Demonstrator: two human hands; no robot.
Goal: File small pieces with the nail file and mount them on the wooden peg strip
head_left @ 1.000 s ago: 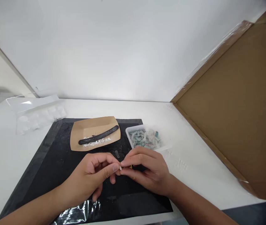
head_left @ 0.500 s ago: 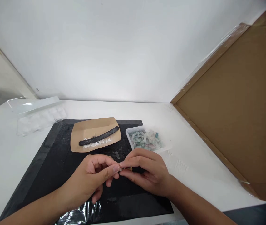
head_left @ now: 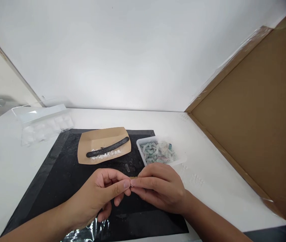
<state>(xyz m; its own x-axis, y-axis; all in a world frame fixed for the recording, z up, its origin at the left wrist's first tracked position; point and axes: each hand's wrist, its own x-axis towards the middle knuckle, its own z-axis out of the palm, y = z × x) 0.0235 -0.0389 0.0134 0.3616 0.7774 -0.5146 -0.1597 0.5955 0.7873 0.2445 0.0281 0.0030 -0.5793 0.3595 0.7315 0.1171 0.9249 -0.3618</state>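
Observation:
Over the black mat (head_left: 57, 188), my left hand (head_left: 100, 191) pinches thumb against fingers; whatever lies between its fingertips is too small to name. My right hand (head_left: 160, 188) meets it fingertip to fingertip, its fingers closed round a small item. Only a thin yellowish edge of that item (head_left: 133, 177) shows above the fingertips; the rest is hidden. Behind the hands, a tan paper tray (head_left: 100, 135) holds a dark curved file (head_left: 107, 147) and white flakes (head_left: 105, 155). A small clear piece (head_left: 127, 168) lies on the mat just beyond the fingertips.
Behind my right hand stands a white plastic tub (head_left: 140, 148) of pale green and whitish pieces (head_left: 158, 152). A clear plastic case (head_left: 47, 126) sits at the left on the white table (head_left: 216, 188). A cardboard panel (head_left: 253, 117) stands at the right, a white wall (head_left: 123, 60) behind.
My right fingers have closed further over the small item, covering more of it. Both hands now press closer at the fingertips. The whole view has shifted slightly.

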